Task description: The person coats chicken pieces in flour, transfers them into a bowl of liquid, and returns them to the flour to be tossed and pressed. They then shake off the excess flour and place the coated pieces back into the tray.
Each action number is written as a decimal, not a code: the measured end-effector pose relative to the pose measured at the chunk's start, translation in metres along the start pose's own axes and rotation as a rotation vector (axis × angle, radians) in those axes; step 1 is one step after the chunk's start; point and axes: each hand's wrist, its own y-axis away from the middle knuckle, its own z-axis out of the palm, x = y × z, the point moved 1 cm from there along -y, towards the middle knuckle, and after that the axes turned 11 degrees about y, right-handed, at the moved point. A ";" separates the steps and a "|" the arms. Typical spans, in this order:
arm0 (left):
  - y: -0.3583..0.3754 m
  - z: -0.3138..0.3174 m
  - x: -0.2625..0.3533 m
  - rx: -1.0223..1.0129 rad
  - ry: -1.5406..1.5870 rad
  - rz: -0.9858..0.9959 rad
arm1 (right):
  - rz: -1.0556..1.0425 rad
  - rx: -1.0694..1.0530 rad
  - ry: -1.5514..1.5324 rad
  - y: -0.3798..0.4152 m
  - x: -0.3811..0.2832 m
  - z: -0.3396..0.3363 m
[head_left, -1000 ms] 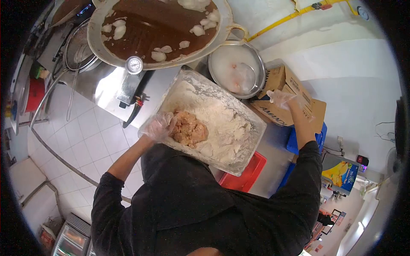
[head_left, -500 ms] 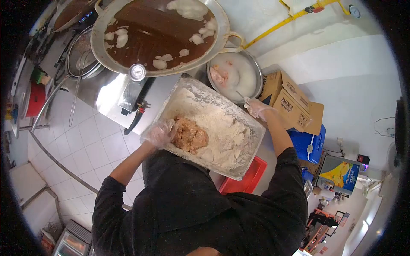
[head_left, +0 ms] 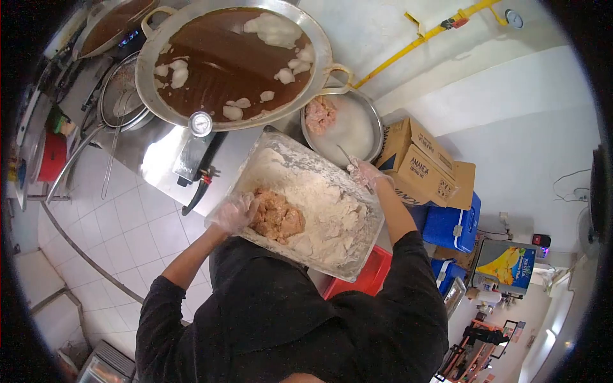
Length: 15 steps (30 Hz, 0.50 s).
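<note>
My left hand [head_left: 235, 212], in a clear plastic glove, is closed over the left rim of a rectangular metal tub [head_left: 254, 156]. White flour [head_left: 325, 198] fills much of the tub. A mound of brownish, wet raw meat [head_left: 276, 216] lies on the flour beside my left fingertips. Also gloved, my right hand [head_left: 365, 175] is closed on a thin metal handle [head_left: 345, 153] that slants into a round steel bowl [head_left: 379, 131]. The handle's far end is hidden in cloudy whitish liquid [head_left: 348, 124]. Pale pink meat [head_left: 320, 115] sits at the bowl's left side.
A large wok of brown liquid [head_left: 223, 64] with white lumps stands behind the tub. A dial thermometer [head_left: 200, 124] is at its front. Cardboard boxes [head_left: 421, 166] and a blue cooler [head_left: 452, 222] are to the right. A red crate [head_left: 367, 274] shows under the tub.
The whole view has shifted slightly. My right hand has moved a little left with the handle, and the pink meat now shows bunched higher at the bowl's left. My left hand stays at the rim.
</note>
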 end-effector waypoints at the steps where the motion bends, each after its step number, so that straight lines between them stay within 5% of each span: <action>1: 0.001 0.007 -0.001 0.015 0.119 -0.063 | -0.007 0.010 0.008 0.000 0.001 0.003; 15: -0.008 0.005 -0.001 0.081 0.491 -0.327 | 0.102 0.049 -0.077 0.053 0.006 0.019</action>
